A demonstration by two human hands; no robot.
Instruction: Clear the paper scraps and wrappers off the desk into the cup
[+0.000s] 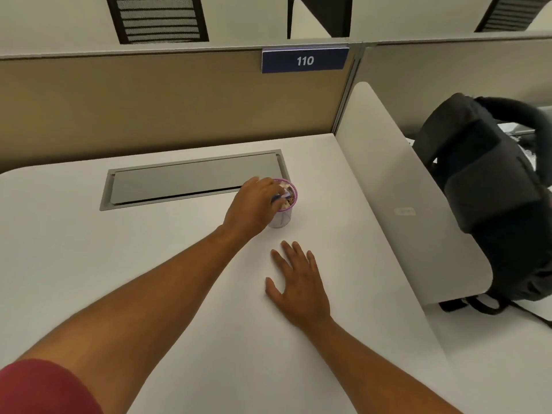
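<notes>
A small clear cup (pixel 282 218) with a purple rim stands on the white desk (pixel 149 249), just in front of the grey cable hatch. Crumpled paper scraps and wrappers (pixel 287 189) fill its top. My left hand (pixel 254 204) reaches over the cup's left side, its fingers curled onto a blue-and-white scrap (pixel 279 198) at the rim. My right hand (pixel 298 282) lies flat on the desk nearer to me, fingers spread, holding nothing, a short way in front of the cup.
A grey cable hatch (pixel 194 179) is set into the desk behind the cup. A white divider panel (pixel 397 204) slants along the right edge, with a black backpack (pixel 490 186) beyond it. A tan partition with a "110" sign (pixel 304 60) closes the back.
</notes>
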